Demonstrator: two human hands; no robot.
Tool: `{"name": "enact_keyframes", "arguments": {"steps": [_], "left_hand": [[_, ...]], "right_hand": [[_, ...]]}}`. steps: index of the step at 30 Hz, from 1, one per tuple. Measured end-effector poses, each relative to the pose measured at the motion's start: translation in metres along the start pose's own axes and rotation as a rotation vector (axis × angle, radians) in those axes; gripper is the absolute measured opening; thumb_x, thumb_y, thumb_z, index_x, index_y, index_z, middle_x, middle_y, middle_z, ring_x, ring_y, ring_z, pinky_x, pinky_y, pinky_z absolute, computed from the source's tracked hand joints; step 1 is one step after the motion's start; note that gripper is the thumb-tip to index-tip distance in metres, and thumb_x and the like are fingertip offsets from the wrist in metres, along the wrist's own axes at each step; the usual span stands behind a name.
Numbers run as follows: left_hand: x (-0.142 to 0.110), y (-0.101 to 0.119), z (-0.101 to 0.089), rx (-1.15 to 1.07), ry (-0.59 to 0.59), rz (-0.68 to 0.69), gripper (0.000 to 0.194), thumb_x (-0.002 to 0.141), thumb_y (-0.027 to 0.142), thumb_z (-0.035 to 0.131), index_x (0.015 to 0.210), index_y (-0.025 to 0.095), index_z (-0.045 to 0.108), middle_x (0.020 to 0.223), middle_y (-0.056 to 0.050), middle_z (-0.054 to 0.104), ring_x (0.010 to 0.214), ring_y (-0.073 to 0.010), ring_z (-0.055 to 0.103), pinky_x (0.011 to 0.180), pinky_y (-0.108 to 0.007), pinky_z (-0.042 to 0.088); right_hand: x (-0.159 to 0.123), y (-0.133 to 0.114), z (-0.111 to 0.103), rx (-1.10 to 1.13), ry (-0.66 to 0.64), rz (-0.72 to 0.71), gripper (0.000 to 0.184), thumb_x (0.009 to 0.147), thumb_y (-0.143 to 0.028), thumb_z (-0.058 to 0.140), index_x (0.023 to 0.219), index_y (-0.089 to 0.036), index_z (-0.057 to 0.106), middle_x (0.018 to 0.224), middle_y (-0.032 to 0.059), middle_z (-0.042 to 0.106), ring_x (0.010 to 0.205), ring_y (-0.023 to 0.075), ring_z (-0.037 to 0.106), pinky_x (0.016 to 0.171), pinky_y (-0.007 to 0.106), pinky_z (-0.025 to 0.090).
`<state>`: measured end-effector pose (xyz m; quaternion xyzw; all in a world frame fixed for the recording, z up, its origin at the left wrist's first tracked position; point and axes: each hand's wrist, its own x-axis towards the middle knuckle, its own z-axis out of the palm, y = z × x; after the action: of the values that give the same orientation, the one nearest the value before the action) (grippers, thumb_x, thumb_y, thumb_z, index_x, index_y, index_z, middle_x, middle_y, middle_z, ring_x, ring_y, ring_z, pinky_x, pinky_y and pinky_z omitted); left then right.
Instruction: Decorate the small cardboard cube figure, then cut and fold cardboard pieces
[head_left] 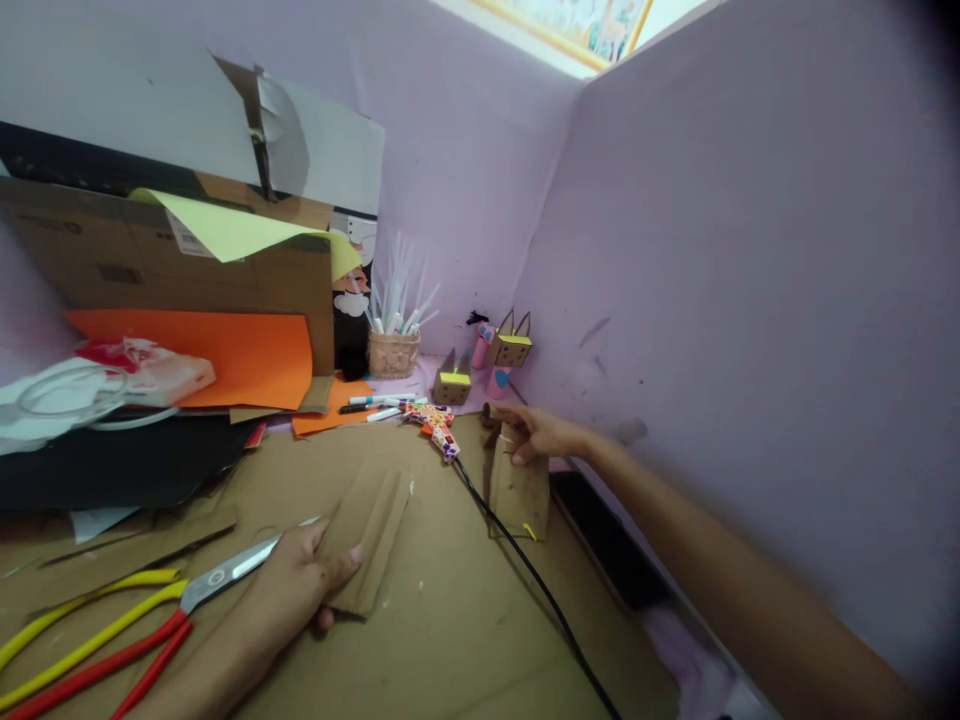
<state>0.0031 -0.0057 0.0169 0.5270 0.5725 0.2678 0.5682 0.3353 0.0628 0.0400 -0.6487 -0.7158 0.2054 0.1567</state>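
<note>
My left hand [304,575] is closed on a folded strip of cardboard [379,545], the thumb pressing on top near its lower edge. Farther off and to the right, my right hand [546,435] has its fingers and thumb on a small brown piece of cardboard [492,412]. Beneath that hand lies a flat cardboard piece [517,500] with a yellow scrap [530,532] on it. A patterned glue gun [435,420] rests between the two hands, its black cord running toward me. Large scissors [187,595] with red and yellow handles lie beside my left forearm, their blade tips partly behind that hand.
A dark phone [611,540] lies along the right wall. At the back are a basket [394,353] of white sticks, markers [382,400] and small cardboard animal figures [452,385]. Orange paper [262,350], black sheets [112,465] and a large cardboard box [247,285] fill the left.
</note>
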Motion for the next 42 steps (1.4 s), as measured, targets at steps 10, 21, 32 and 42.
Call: {"name": "enact_keyframes", "arguments": {"steps": [10,21,32,42], "left_hand": [[-0.002,0.0,-0.001,-0.071,-0.058,0.003,0.02,0.057,0.032,0.071,0.062,0.017,0.057,0.041,0.005,0.053,0.033,-0.0101,0.045,0.034,-0.019,0.035],[0.012,-0.011,-0.018,-0.286,0.027,-0.003,0.032,0.062,0.04,0.07,0.076,0.015,0.058,0.054,0.0,0.061,0.043,-0.0136,0.055,0.034,-0.019,0.039],[0.011,-0.011,-0.043,-0.188,-0.057,0.042,0.036,0.06,0.047,0.067,0.072,0.016,0.055,0.054,0.0,0.058,0.042,-0.0134,0.052,0.035,-0.02,0.033],[0.023,-0.014,-0.048,0.097,0.121,0.159,0.03,0.059,0.041,0.065,0.075,0.016,0.064,0.061,-0.001,0.063,0.054,-0.0182,0.056,0.046,-0.026,0.04]], "right_hand": [[-0.004,-0.037,-0.063,0.215,-0.078,0.021,0.006,0.053,-0.012,0.061,0.057,-0.016,0.06,0.055,-0.0034,0.056,0.055,0.0117,0.048,0.052,0.023,0.035],[-0.043,-0.114,-0.011,0.749,0.002,0.013,0.025,0.057,-0.034,0.073,0.058,-0.018,0.054,0.055,-0.0043,0.051,0.049,0.0088,0.044,0.05,0.023,0.032],[-0.031,-0.131,0.127,1.271,-0.18,0.199,0.042,0.049,-0.042,0.08,0.078,-0.016,0.064,0.062,-0.0024,0.061,0.051,0.0093,0.053,0.054,0.022,0.041],[-0.04,-0.125,0.127,1.304,-0.124,0.17,0.034,0.056,-0.04,0.079,0.071,-0.017,0.058,0.063,-0.0025,0.061,0.056,0.0109,0.055,0.056,0.022,0.043]]}}
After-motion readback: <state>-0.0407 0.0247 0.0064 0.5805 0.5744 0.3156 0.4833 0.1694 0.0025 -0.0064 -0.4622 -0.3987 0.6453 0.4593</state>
